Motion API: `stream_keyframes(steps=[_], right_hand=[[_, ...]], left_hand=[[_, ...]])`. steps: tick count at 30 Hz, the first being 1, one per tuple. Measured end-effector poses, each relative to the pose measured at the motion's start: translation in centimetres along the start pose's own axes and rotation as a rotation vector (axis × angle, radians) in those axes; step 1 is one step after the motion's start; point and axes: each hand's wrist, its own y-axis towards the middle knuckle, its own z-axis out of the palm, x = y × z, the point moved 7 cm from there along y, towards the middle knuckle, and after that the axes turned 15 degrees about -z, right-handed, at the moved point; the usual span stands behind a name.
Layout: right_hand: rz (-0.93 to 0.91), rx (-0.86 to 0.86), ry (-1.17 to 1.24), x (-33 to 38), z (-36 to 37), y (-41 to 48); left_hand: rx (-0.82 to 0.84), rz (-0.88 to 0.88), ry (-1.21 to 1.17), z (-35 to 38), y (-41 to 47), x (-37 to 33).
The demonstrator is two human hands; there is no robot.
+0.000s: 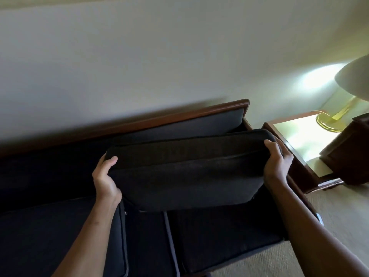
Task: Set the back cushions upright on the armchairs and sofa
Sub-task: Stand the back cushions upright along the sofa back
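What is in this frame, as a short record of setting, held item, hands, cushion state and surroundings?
setting: dark sofa with a wooden frame, against a pale wall
held item: dark back cushion
left hand: grips the cushion's left end
right hand: grips its right end
cushion state: raised over the seat cushions, tilted, not yet against the sofa back
surroundings: side table with a lit lamp to the sofa's right; carpet

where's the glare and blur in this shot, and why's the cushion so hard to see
Head view: the lamp throws blown-out glare on the wall and the side table; the sofa's wooden rail smears with motion blur toward the left; the dark back cushion is underexposed, showing little detail.
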Motion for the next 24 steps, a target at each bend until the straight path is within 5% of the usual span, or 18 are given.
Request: stream_keyframes(steps=[24], right_hand=[[0.048,0.301,-0.055,-23.3,14.2,26.8]], left_hand=[[-0.242,-0.031,0.051,15.0,17.8,14.6]])
